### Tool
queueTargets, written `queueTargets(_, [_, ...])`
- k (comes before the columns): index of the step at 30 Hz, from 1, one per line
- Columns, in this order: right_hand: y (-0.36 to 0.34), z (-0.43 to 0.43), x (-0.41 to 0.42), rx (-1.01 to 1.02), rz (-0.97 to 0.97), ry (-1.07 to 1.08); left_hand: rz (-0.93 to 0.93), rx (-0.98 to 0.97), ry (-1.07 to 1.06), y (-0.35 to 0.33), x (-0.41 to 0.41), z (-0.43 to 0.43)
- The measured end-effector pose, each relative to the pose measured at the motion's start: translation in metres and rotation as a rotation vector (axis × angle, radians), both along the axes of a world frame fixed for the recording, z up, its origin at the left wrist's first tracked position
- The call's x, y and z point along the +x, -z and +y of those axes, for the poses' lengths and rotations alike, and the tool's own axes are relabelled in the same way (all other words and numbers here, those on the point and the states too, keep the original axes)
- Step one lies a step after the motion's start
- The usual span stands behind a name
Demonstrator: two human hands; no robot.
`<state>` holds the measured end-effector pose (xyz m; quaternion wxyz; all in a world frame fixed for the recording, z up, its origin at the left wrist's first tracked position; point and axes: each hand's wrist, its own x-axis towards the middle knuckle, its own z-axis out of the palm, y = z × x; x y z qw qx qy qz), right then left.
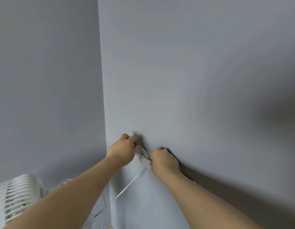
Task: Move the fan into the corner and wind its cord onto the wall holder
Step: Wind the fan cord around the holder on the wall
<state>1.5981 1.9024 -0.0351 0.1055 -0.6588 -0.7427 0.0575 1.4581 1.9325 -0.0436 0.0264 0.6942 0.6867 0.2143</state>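
Note:
A white fan (19,195) with a ribbed grille stands at the lower left, close to the corner of two blue-grey walls. Its flat white cord (127,185) runs up from the corner to a small white wall holder (143,157) on the right-hand wall, where several turns are wound. My left hand (122,151) pinches the cord at the holder's upper end. My right hand (165,160) is curled at the holder's lower right end and grips the cord there. Most of the holder is hidden between the two hands.
The wall corner (104,113) runs vertically just left of the hands. Bare blue-grey wall (193,80) fills the rest of the view. Loose cord (100,214) hangs down near the bottom edge.

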Motion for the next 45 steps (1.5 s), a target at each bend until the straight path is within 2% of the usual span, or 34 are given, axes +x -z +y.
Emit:
queueTargets(8, [0.004,0.002,0.002,0.025,-0.057,-0.022,-0.186,-0.069,-0.06,0.019,-0.006,0.021])
queueTargets(21, [0.008,0.004,0.002,0.051,-0.089,-0.07,-0.362,-0.158,-0.137,0.038,-0.005,0.029])
queueTargets(26, [0.009,0.005,0.003,0.055,-0.102,-0.073,-0.258,-0.281,-0.113,0.047,-0.001,0.021])
queueTargets(31, [0.011,0.002,0.003,0.066,-0.1,-0.054,-0.309,-0.356,-0.104,0.047,0.001,0.012])
queueTargets(35, [0.013,-0.005,0.006,0.114,-0.024,-0.032,-0.319,-0.348,-0.126,0.043,0.003,0.003])
queueTargets(41, [0.012,-0.018,0.01,0.067,-0.029,-0.122,-0.498,-0.404,-0.152,0.045,0.009,-0.007])
queueTargets(45, [0.014,-0.027,0.014,0.065,-0.098,-0.175,-0.774,-0.472,-0.176,0.04,0.016,-0.012])
